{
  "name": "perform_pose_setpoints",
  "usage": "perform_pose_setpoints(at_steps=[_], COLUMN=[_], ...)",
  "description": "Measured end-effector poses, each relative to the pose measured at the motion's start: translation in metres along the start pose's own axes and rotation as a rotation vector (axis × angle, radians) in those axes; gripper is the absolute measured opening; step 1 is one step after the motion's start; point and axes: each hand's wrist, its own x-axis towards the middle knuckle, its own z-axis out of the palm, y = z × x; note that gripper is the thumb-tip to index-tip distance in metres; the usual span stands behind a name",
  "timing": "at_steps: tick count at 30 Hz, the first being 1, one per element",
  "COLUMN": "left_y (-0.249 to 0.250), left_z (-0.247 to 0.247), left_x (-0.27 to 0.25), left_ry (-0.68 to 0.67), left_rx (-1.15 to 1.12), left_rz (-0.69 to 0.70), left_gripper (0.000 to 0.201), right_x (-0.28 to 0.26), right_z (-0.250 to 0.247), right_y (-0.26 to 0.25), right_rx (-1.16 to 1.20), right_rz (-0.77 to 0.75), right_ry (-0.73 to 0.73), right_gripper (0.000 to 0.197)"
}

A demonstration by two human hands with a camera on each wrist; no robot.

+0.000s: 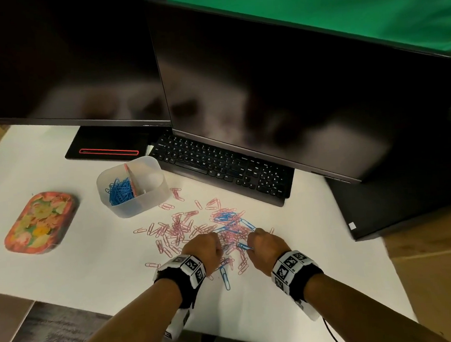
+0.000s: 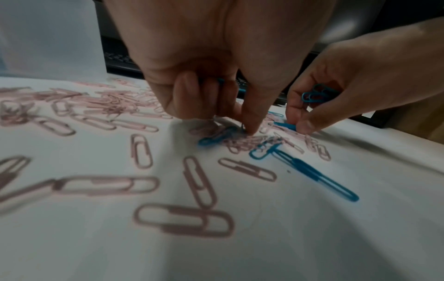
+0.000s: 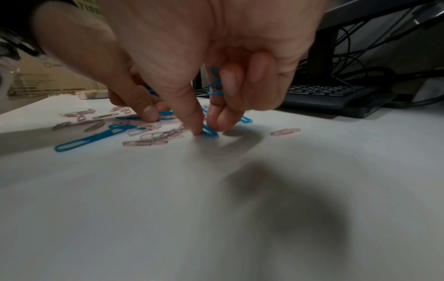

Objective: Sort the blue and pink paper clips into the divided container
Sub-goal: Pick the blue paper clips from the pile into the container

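A clear divided container (image 1: 151, 200) stands on the white table; blue clips (image 1: 120, 191) fill its left half. A loose pile of pink and blue paper clips (image 1: 196, 226) lies in front of it. My left hand (image 1: 219, 247) reaches into the pile with a fingertip (image 2: 248, 129) pressing down, and a bit of blue clip (image 2: 221, 80) shows under its curled fingers. My right hand (image 1: 250, 242) keeps blue clips (image 3: 215, 83) under its curled fingers, while thumb and forefinger pinch another blue clip (image 3: 209, 131) on the table. A long blue clip (image 2: 312, 173) lies between the wrists.
A black keyboard (image 1: 224, 168) and two dark monitors (image 1: 266, 87) stand behind the pile. The left monitor's base (image 1: 108, 147) sits behind the container. A floral tin (image 1: 41, 222) lies at the left. The table's front edge runs just under my forearms.
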Motion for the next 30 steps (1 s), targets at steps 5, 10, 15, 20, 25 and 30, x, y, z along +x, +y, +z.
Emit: perform_pose_setpoints(at_steps=[5,10,15,20,25,30], left_y=[-0.004,-0.007,-0.014,-0.016,-0.016,-0.025], left_z=[-0.007,-0.018,-0.024,-0.029,-0.037,-0.050], left_x=[0.000,-0.001,-0.001,-0.004,-0.006,-0.007], left_ry=[0.028,0.082,0.093,0.088,0.087,0.072], left_rx=[-0.122,-0.247,-0.293,-0.325,-0.433,-0.652], left_rz=[0.037,0.036,0.002,-0.017,-0.030,-0.067], left_gripper=[0.008,0.011,0.022,0.021,0.020,0.013], right_x=[0.010,0.014,0.015,0.015,0.016,0.015], right_z=[-0.002,-0.007,-0.008,-0.011,-0.012,-0.011], right_y=[-0.004,-0.006,-0.005,-0.010,-0.016,-0.018], right_rx=[0.005,0.067,0.132,0.173,0.198,0.221], right_rz=[0.079,0.132,0.147,0.220,0.271,0.310], right_ry=[-0.042,-0.070,-0.058,-0.058,-0.064,-0.076], right_gripper=[0.024,0.022,0.026,0.026,0.030,0.030])
